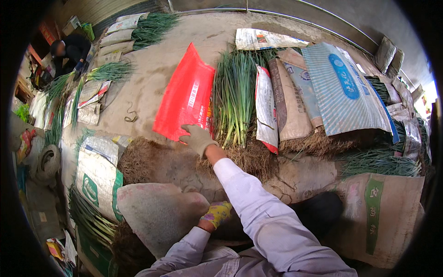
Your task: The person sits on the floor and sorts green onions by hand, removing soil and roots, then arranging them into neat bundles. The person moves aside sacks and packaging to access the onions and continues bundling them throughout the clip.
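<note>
My right hand [198, 139], in a grey-beige work glove, reaches forward to the lower edge of a flat red sack [184, 97]. Its fingers are closed on the sack's near right corner. Right beside the sack lies a bundle of green onions [236, 97], leaves pointing away from me and roots [249, 160] toward me. My left hand [217, 214], in a yellow flowered glove, is low near my body, beside a worn grey sack [159, 212]. Its fingers are curled; what they hold, if anything, is hidden.
A white sack with a red edge [266, 111], a brown sack [290, 101] and a blue-striped sack [344, 87] lie to the right. More green onions [90, 207] and a green-edged sack [99, 177] lie at left. A person [71, 51] crouches at far left. A beige sack [350, 212] is near right.
</note>
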`<state>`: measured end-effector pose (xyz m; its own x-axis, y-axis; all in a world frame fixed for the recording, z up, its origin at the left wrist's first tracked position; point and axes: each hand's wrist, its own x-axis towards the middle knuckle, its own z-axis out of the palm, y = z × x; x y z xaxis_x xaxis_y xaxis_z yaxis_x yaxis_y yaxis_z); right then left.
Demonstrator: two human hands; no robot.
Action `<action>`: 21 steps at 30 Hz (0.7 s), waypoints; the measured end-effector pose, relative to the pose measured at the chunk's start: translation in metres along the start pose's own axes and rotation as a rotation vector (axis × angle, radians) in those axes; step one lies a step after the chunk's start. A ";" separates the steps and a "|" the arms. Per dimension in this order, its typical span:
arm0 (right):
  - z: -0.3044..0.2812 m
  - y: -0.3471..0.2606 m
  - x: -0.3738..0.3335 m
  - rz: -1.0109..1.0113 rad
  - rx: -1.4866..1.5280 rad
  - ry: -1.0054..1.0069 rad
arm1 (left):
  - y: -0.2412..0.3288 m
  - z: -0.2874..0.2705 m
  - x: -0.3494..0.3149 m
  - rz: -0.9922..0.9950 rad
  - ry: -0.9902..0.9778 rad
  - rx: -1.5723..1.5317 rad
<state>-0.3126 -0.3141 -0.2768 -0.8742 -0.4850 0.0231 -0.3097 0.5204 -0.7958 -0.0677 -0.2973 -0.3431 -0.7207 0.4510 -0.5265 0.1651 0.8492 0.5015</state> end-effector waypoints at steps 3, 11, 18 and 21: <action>-0.014 0.041 -0.040 0.209 0.061 0.026 | -0.002 0.002 -0.003 -0.014 0.135 -0.074; -0.054 0.158 -0.120 0.792 0.112 0.395 | 0.004 -0.005 -0.004 -0.008 0.215 -0.063; -0.040 0.136 -0.107 0.975 0.191 0.087 | 0.001 -0.003 -0.002 -0.008 0.281 -0.069; -0.030 0.147 -0.090 1.098 0.148 0.103 | 0.000 0.002 0.002 0.007 0.247 -0.070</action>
<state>-0.2910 -0.1730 -0.3778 -0.6752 0.2520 -0.6933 0.6930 0.5386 -0.4792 -0.0677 -0.2961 -0.3457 -0.8636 0.3688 -0.3437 0.1297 0.8215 0.5553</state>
